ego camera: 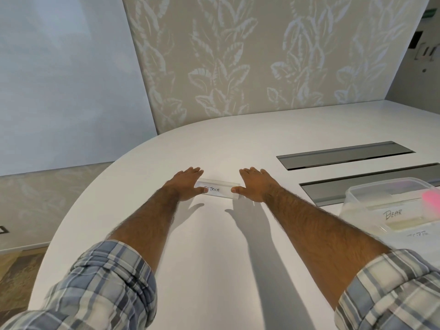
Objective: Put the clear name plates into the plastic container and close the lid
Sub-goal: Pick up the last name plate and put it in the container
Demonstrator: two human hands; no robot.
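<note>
Here, the left hand [188,184] and right hand [253,184] each pinch one end of the single OSTRICH name plate [217,189], thumbs on its near side, far out on the table [214,246]. One BEAR plate [392,214] lies in the one plastic container [381,184] at right.

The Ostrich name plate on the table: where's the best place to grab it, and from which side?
By its two short ends, one hand from each side. The name plate is a long, low clear bar lying crosswise on the table, so the ends are free. The left hand and right hand pinch there, thumbs in front, fingers behind.
</note>
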